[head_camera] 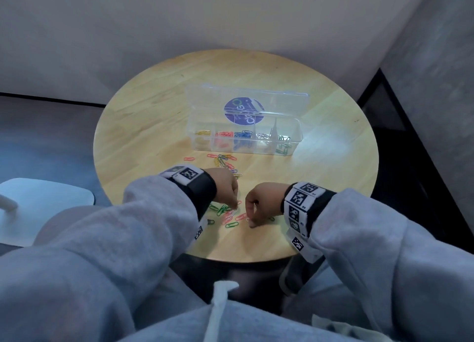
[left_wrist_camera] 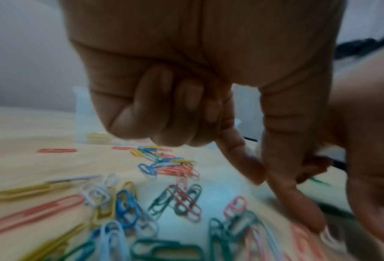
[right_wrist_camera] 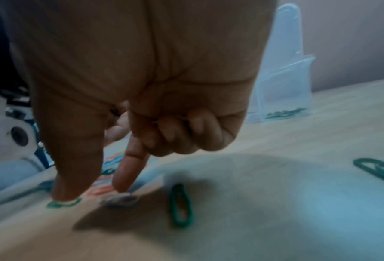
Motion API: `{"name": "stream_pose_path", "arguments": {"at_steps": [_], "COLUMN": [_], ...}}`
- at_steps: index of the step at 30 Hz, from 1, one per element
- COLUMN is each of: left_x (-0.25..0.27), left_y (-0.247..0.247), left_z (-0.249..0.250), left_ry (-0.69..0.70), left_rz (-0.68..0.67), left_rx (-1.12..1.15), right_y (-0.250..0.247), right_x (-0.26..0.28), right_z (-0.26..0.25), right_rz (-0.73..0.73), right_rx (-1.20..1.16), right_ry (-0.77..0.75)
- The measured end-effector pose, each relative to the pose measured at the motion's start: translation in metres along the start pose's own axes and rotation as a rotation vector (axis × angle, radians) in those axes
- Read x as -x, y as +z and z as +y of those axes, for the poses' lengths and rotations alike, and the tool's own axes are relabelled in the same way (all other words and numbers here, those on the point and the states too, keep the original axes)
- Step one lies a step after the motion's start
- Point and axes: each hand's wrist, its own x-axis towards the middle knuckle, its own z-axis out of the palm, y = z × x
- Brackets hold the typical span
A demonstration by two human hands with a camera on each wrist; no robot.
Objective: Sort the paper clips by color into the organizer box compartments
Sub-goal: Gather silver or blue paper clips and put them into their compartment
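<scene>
A clear organizer box (head_camera: 295,136) stands with its lid up at the back of the round wooden table (head_camera: 154,98). Its compartments hold yellow, red, blue, silver and green clips. Loose mixed clips (head_camera: 225,162) trail from the box to a nearer cluster (head_camera: 228,217) between my hands. My left hand (head_camera: 227,188) (left_wrist_camera: 287,203) has three fingers curled on nothing visible, and its thumb tip touches a pink clip (left_wrist_camera: 304,238). My right hand (head_camera: 259,205) (right_wrist_camera: 92,192) curls three fingers on thin silver wire. Its index presses a silver clip (right_wrist_camera: 121,200), its thumb a green clip (right_wrist_camera: 63,204).
Another green clip (right_wrist_camera: 180,205) lies just right of my right index finger. A white stool (head_camera: 43,200) stands left of the table. The table's near edge runs just below my wrists. Bare wood lies left and right of the box.
</scene>
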Motion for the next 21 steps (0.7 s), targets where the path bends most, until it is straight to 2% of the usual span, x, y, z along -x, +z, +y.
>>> {"name": "stream_pose_path", "arguments": {"at_steps": [3, 7, 11, 16, 21], "left_x": [-0.004, -0.007, -0.010, -0.013, -0.013], "left_y": [0.009, 0.015, 0.018, 0.019, 0.018], "left_z": [0.007, 0.011, 0.010, 0.007, 0.007], "left_ry": [-0.006, -0.021, -0.025, -0.008, 0.030], "left_rz": [0.008, -0.018, -0.005, 0.001, -0.023], "left_rx": [-0.165, -0.252, -0.255, -0.231, -0.142], "right_y": [0.007, 0.009, 0.001, -0.006, -0.021], "right_x": [-0.002, -0.006, -0.006, 0.001, 0.008], "right_z": [-0.002, 0.002, 0.014, 0.029, 0.042], "right_rz": [0.032, 0.048, 0.088, 0.224, 0.251], "right_rx": [0.116, 0.107, -0.083, -0.244, -0.518], "right_ry": [0.006, 0.053, 0.107, 0.178, 0.202]}}
